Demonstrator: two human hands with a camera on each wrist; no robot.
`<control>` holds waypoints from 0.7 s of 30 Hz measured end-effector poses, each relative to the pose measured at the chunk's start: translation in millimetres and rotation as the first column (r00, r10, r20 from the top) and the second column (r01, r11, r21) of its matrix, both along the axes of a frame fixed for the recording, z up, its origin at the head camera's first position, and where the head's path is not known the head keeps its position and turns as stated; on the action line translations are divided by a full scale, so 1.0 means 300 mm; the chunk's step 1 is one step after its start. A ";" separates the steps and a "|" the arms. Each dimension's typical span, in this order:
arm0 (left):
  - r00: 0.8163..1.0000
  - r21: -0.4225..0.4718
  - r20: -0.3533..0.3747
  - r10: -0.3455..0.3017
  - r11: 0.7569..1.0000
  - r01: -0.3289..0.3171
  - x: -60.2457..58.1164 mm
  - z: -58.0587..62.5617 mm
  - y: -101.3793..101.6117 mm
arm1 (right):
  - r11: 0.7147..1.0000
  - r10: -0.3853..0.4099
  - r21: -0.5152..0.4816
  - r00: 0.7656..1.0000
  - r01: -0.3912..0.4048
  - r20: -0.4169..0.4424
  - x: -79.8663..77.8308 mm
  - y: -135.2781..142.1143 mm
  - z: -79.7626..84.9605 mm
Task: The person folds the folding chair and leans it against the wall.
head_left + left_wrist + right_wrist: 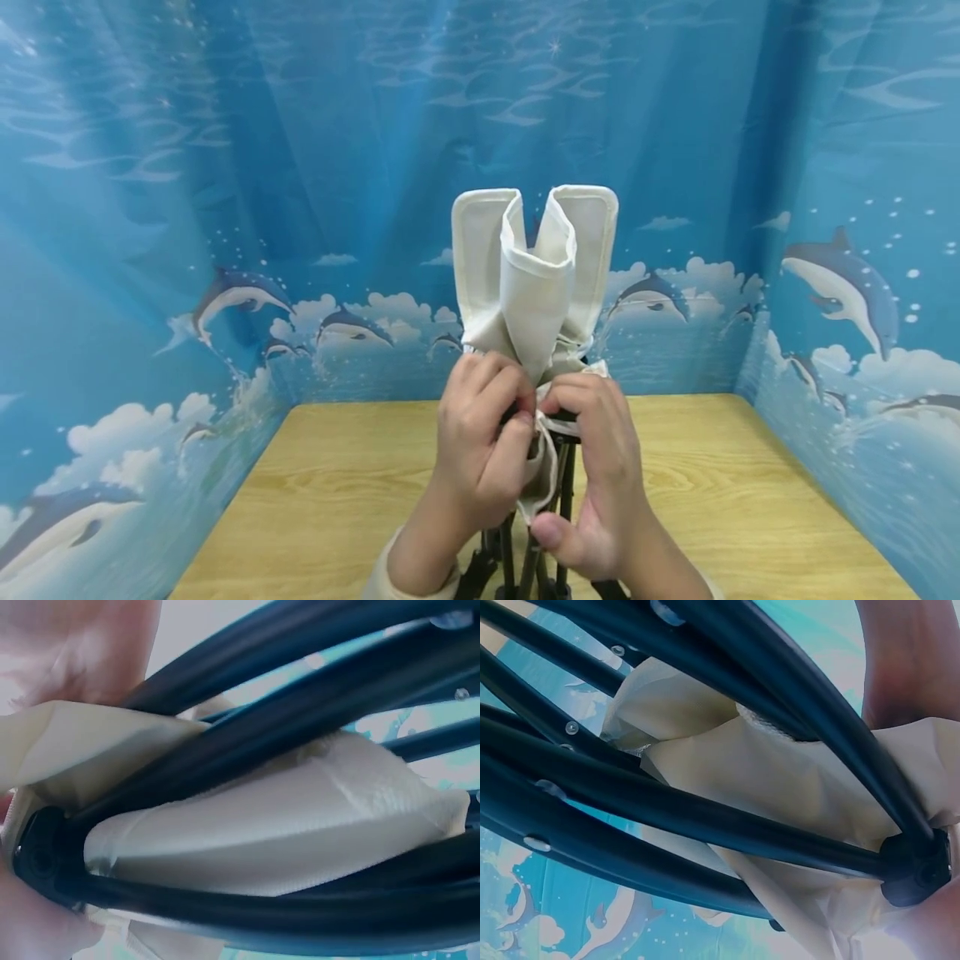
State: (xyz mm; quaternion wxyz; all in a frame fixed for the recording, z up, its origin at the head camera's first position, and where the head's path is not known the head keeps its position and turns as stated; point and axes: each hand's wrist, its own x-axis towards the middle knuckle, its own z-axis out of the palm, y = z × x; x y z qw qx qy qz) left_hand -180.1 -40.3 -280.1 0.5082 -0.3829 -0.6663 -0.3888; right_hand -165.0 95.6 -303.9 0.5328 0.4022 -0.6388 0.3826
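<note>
A cream fabric cover (536,317) stands up in folds over a folded frame of black tubes (566,483), with two rounded flaps spread at its top. My left hand (480,442) pinches a fold of the fabric between thumb and curled fingers. On the other side, my right hand (596,450) curls its fingers over the fabric at the frame's upper end, its thumb pointing down and apart. Up close in the left wrist view, the cloth (240,832) hangs between the tubes near a black end joint (45,851). A similar joint (915,866) sits against the fabric in the right wrist view.
Below the frame lies a wood-grain table (337,483). Blue curtains (375,208) printed with dolphins and clouds enclose it at the back and both sides. The frame's lower legs (510,575) spread near the bottom edge of the head view, between my forearms.
</note>
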 end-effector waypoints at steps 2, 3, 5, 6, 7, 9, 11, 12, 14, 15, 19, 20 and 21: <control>1.000 -0.008 0.007 -0.019 1.000 0.019 -0.002 -0.002 -0.005 | 1.000 0.002 0.002 1.000 -0.002 0.005 0.002 0.004 -0.002; 1.000 -0.008 0.010 -0.029 1.000 0.029 -0.003 -0.003 -0.007 | 1.000 0.005 0.004 1.000 -0.005 0.006 0.002 0.006 -0.003; 0.999 -0.004 0.015 -0.048 0.999 0.048 -0.004 -0.006 -0.011 | 1.000 0.013 0.009 1.000 -0.013 0.005 0.002 0.009 -0.005; 0.998 -0.001 0.016 -0.057 0.998 0.057 -0.004 -0.008 -0.012 | 1.000 0.016 0.011 1.000 -0.016 0.004 0.003 0.011 -0.006; 0.998 0.003 0.016 -0.066 0.998 0.066 -0.004 -0.011 -0.015 | 1.000 0.018 0.013 1.000 -0.018 0.002 0.004 0.012 -0.008; 0.997 0.007 0.016 -0.079 0.997 0.079 -0.003 -0.016 -0.019 | 1.000 0.020 0.017 1.000 -0.020 -0.008 0.004 0.014 -0.011; 0.996 0.007 0.017 -0.089 0.996 0.089 -0.003 -0.019 -0.023 | 1.000 0.019 0.021 1.000 -0.019 -0.019 0.005 0.015 -0.012; 0.996 0.006 0.016 -0.093 0.996 0.093 -0.003 -0.020 -0.024 | 1.000 0.020 0.023 1.000 -0.019 -0.024 0.005 0.015 -0.012; 0.995 0.002 0.019 -0.098 0.995 0.098 -0.004 -0.021 -0.027 | 0.999 0.023 0.028 0.999 -0.022 -0.035 0.004 0.016 -0.011; 0.995 0.001 0.021 -0.100 0.995 0.100 -0.005 -0.020 -0.028 | 0.999 0.025 0.030 0.999 -0.024 -0.038 0.004 0.016 -0.010; 0.994 0.003 0.023 -0.110 0.994 0.110 -0.008 -0.021 -0.030 | 0.999 0.034 0.031 0.998 -0.032 -0.059 -0.003 0.015 -0.005; 0.993 0.005 0.025 -0.113 0.994 0.113 -0.010 -0.021 -0.030 | 0.999 0.033 0.028 0.997 -0.032 -0.064 -0.005 0.016 -0.005; 0.993 0.007 0.027 -0.116 0.993 0.116 -0.012 -0.023 -0.030 | 0.999 0.033 0.025 0.997 -0.031 -0.068 -0.008 0.016 -0.005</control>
